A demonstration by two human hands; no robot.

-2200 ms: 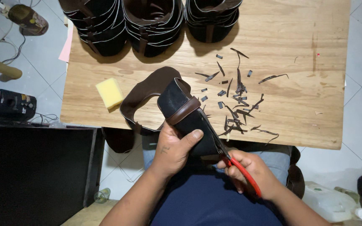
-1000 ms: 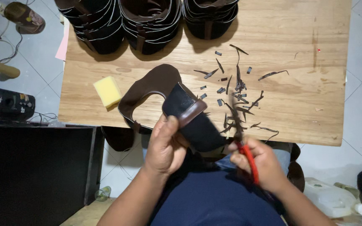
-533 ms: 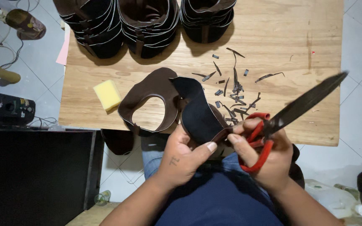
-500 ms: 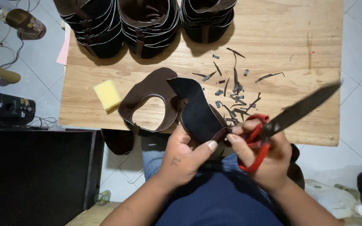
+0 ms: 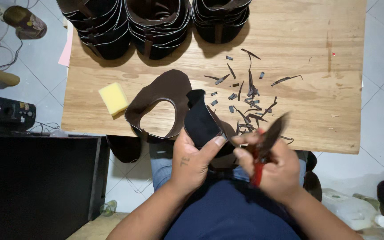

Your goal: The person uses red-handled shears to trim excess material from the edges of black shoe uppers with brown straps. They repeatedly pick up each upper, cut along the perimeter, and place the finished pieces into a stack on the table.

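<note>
We hold dark leather piece [image 5: 201, 122] in left hand [image 5: 192, 160], thumb pinching edge, at table's [image 5: 325, 111] 6 o'clock rim. Right hand [image 5: 272, 166] grips red-handled scissors [image 5: 265, 146], blurry, maybe closed. Trimming step; scraps [image 5: 245, 98] at 1 o'clock. Next cut needs blade on edge.

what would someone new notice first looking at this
Probably the two hands at the near edge of the wooden table: the left hand grips a dark brown leather piece, and the right hand holds red-handled scissors, blurred, beside it. Next, the dark scraps scattered mid-table, the yellow sponge to the left, and stacks of dark leather pieces along the far edge.
</note>
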